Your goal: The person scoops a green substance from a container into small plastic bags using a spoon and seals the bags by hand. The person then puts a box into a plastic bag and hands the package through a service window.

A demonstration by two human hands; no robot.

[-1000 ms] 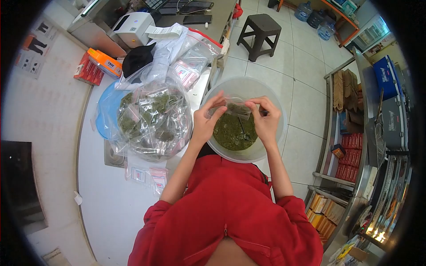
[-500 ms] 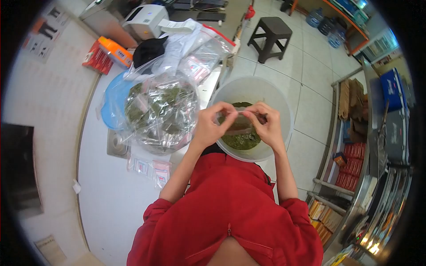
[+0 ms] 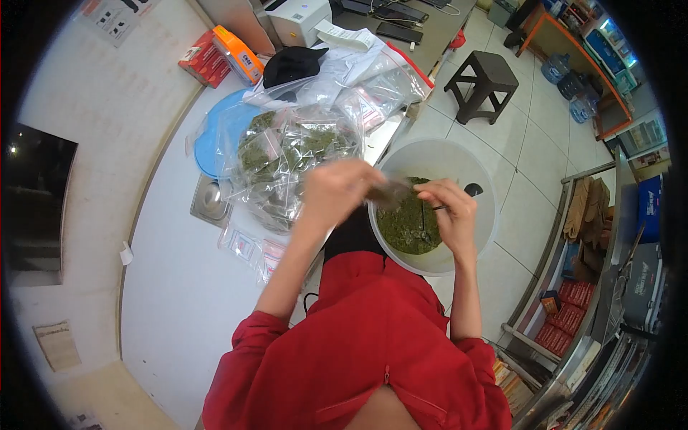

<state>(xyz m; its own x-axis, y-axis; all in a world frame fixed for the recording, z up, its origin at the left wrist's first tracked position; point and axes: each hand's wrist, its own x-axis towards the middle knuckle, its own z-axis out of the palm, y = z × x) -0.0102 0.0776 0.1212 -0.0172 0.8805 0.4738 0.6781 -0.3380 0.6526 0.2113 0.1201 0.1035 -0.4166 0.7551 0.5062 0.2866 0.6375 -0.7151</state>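
Over the left side of a round translucent tub (image 3: 481,247), my left hand (image 3: 340,188) and my right hand (image 3: 451,209) hold a small clear bag (image 3: 390,193) between them. The bag is blurred, with something dark in it. My left hand is smeared by motion, its fingers around the bag's left end. My right thumb and fingers pinch its right edge. Green crumbly material (image 3: 410,233) lies in the tub with a dark utensil in it. Left of the tub, a large clear plastic bag (image 3: 290,154) holds several small bags of green material.
On the white table (image 3: 172,308) are a blue lid (image 3: 215,140), a metal dish (image 3: 210,199), flat packets (image 3: 244,245), a black cap (image 3: 292,66) and a white printer (image 3: 297,21). A dark stool (image 3: 487,79) stands on the floor. Shelves (image 3: 559,251) line the right.
The camera view has shifted, so the table and tub appear farther right. My hands have moved slightly apart, and my left hand has moved toward the large bag, still with the small bag.
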